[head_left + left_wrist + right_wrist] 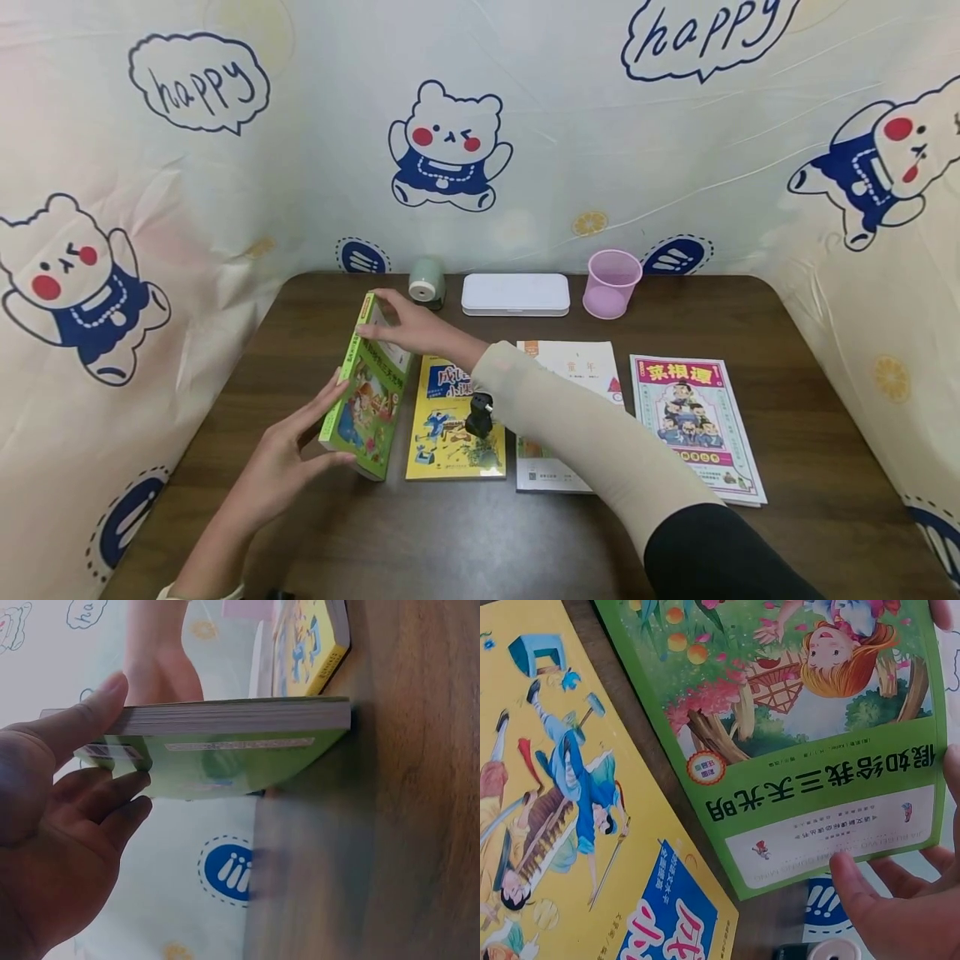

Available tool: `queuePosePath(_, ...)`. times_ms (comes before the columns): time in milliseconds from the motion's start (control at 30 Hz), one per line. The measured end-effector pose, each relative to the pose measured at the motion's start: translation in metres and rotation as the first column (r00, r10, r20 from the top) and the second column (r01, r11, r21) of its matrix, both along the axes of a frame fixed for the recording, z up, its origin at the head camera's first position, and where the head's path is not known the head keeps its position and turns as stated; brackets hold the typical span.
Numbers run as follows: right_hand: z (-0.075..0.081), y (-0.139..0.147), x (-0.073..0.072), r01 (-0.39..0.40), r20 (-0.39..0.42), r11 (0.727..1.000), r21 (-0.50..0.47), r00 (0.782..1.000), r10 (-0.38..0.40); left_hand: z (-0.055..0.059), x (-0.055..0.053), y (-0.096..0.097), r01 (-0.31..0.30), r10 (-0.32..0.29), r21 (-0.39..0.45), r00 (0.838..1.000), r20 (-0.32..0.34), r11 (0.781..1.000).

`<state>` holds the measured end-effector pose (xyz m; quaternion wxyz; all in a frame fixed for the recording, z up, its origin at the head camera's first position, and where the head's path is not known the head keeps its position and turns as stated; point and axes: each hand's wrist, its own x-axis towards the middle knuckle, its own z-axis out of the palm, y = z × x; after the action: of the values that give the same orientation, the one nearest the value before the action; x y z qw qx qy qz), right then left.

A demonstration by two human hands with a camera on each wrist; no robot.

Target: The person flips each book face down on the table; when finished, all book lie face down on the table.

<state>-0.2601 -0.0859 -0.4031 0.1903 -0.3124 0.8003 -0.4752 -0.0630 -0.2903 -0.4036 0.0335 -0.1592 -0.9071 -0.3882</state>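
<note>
A green book (367, 400) is at the left of the brown table (450, 542), tilted up with its spine raised to the left and its picture cover turned right. The left hand (281, 467) pinches its near end between thumb and fingers. The right hand (416, 325) pinches its far end, thumb on the cover side and fingers behind. Whether the book's lower edge touches the table I cannot tell.

Just right of it a yellow book (442, 421) lies flat, then a white book (573, 362), partly hidden by the right sleeve (600, 437), then a pink-and-white book (690, 417) farthest right. Along the far edge, from left to right, are a small green object (427, 279), a flat white case (515, 293) and an upright pink cup (613, 283). Behind hangs a bear-patterned cloth (300, 167).
</note>
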Motion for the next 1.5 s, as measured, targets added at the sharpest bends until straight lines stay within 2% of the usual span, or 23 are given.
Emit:
queuePosePath(233, 0.002, -0.005, 0.0, -0.008, 0.094, 0.997, -0.074, 0.995, 0.015, 0.008, 0.004, -0.004, -0.01, 0.006, -0.086, 0.999, -0.045, 0.996)
queuePosePath(367, 0.003, -0.007, 0.001, -0.03, 0.141, 0.992, -0.121, 0.989, 0.047, 0.013, 0.007, -0.005, -0.009, -0.006, -0.17, 0.996, -0.087, 0.985)
queuePosePath(500, 0.003, -0.007, 0.001, -0.037, 0.187, 0.988, -0.151, 0.98, 0.065, 0.016, 0.009, -0.005, 0.002, -0.026, -0.23, 0.994, -0.102, 0.973)
queuePosePath(700, 0.001, 0.002, 0.001, -0.045, 0.215, 0.987, -0.157, 0.973, 0.079, 0.016, 0.01, -0.002, 0.021, -0.045, -0.225, 0.993, -0.105, 0.974)
queuePosePath(800, -0.002, 0.008, -0.001, -0.057, 0.213, 0.986, -0.158, 0.973, 0.091, 0.011, 0.008, 0.0, 0.014, -0.034, -0.2, 0.995, -0.099, 0.98)
queuePosePath(933, -0.007, 0.016, -0.004, -0.076, 0.243, 0.981, -0.177, 0.963, 0.119, 0.001, 0.005, 0.0, -0.015, 0.01, -0.17, 1.0, -0.027, 0.985)
queuePosePath(1000, -0.008, 0.019, -0.004, -0.081, 0.259, 0.979, -0.186, 0.957, 0.128, -0.005, 0.004, -0.001, -0.033, 0.038, -0.151, 0.999, 0.035, 0.988)
queuePosePath(1200, -0.016, 0.025, -0.007, -0.101, 0.27, 0.974, -0.205, 0.95, 0.155, -0.025, -0.001, -0.003, -0.071, 0.086, -0.083, 0.976, 0.199, 0.994)
queuePosePath(1333, -0.023, 0.027, -0.009, -0.112, 0.26, 0.971, -0.211, 0.951, 0.167, -0.034, -0.004, -0.001, -0.065, 0.082, -0.082, 0.971, 0.225, 0.995)
queuePosePath(1500, -0.032, 0.032, -0.012, -0.132, 0.241, 0.978, -0.164, 0.956, 0.169, -0.042, -0.006, 0.001, -0.058, 0.088, -0.124, 0.963, 0.253, 0.991)
